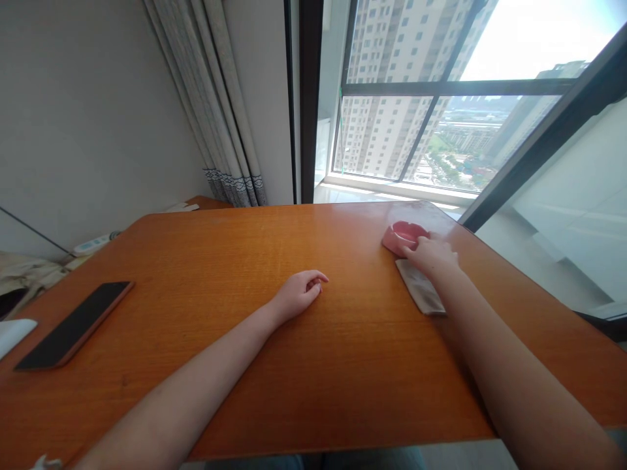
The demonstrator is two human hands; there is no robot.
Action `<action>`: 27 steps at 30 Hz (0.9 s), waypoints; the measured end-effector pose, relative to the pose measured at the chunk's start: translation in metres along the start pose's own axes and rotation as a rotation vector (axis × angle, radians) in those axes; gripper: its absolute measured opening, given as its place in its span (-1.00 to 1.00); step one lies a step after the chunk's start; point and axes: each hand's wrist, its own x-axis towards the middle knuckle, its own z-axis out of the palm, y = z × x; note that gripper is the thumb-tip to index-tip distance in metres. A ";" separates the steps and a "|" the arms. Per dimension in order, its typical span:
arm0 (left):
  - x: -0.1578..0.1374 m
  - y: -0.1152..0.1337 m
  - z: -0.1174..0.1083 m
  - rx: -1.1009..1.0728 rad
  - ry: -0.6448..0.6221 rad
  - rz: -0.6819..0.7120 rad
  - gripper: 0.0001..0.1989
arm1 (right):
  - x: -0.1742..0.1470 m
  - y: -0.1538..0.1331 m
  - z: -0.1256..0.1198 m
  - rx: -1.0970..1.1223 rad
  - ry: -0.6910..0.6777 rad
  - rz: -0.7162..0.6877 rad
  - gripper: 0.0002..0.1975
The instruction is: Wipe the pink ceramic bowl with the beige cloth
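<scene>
Where right grip (434,254) touches, bowl (393,240) sits.

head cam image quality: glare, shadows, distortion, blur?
Head view: sky through the window blown white; head view: pale sheen on the tabletop's far right corner, dark shadow beside the right forearm; head view: window bars lean, probably wide lens or tilt; head view: right hand at the pink dish, no obvious motion blur.
</scene>
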 end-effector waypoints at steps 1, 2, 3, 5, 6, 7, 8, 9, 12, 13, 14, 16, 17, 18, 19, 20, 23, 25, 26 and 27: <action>0.000 0.000 0.000 0.009 -0.001 0.003 -0.75 | 0.002 0.003 0.003 0.005 -0.051 -0.001 -0.46; 0.000 0.001 0.000 0.019 -0.002 0.007 -0.75 | 0.004 0.005 0.006 0.012 -0.083 -0.015 -0.48; 0.000 0.001 -0.001 0.029 -0.002 0.008 -0.75 | 0.006 0.006 0.007 0.022 -0.094 -0.028 -0.49; 0.000 0.001 -0.001 0.050 -0.005 0.007 -0.75 | 0.008 0.007 0.010 0.042 -0.078 -0.032 -0.46; 0.000 0.001 -0.002 0.060 -0.006 0.004 -0.75 | 0.008 0.007 0.011 0.053 -0.067 -0.029 -0.43; 0.000 0.001 -0.002 0.070 -0.008 0.002 -0.76 | 0.009 0.008 0.011 0.063 -0.065 -0.027 -0.40; 0.000 0.001 -0.002 0.077 -0.009 0.000 -0.76 | 0.009 0.009 0.012 0.070 -0.070 -0.030 -0.40; -0.001 0.000 -0.002 0.082 -0.009 0.000 -0.76 | 0.010 0.009 0.013 0.074 -0.077 -0.033 -0.41; -0.001 0.000 -0.002 0.092 -0.006 0.007 -0.76 | 0.009 0.008 0.015 0.084 -0.037 -0.048 -0.50; -0.001 0.000 -0.001 0.094 -0.005 0.010 -0.76 | 0.008 0.004 0.015 0.093 0.004 -0.068 -0.53; -0.001 0.001 -0.001 0.097 -0.001 0.015 -0.77 | 0.006 -0.001 0.015 0.109 0.047 -0.101 -0.55; -0.002 0.004 -0.001 0.115 0.020 0.046 -0.77 | -0.003 -0.016 0.013 0.172 0.100 -0.198 -0.59; -0.002 0.006 -0.002 0.138 0.040 0.081 -0.78 | -0.009 -0.027 0.012 0.223 0.102 -0.255 -0.61; -0.002 0.008 -0.002 0.173 0.076 0.127 -0.77 | -0.016 -0.038 0.011 0.283 0.090 -0.312 -0.63; -0.003 0.010 -0.003 0.219 0.127 0.178 -0.76 | -0.024 -0.050 0.010 0.348 0.071 -0.373 -0.66; -0.004 0.012 -0.004 0.271 0.185 0.225 -0.72 | -0.033 -0.061 0.009 0.412 0.039 -0.449 -0.68; -0.005 0.014 -0.008 0.398 0.311 0.281 -0.57 | -0.058 -0.091 0.007 0.560 -0.059 -0.620 -0.71; -0.005 0.013 -0.010 0.431 0.304 0.274 -0.59 | -0.071 -0.102 0.007 0.626 -0.102 -0.698 -0.71; -0.005 0.013 -0.011 0.439 0.284 0.273 -0.65 | -0.075 -0.105 0.007 0.647 -0.115 -0.731 -0.71; -0.004 0.012 -0.012 0.444 0.265 0.279 -0.73 | -0.079 -0.107 0.007 0.661 -0.122 -0.759 -0.71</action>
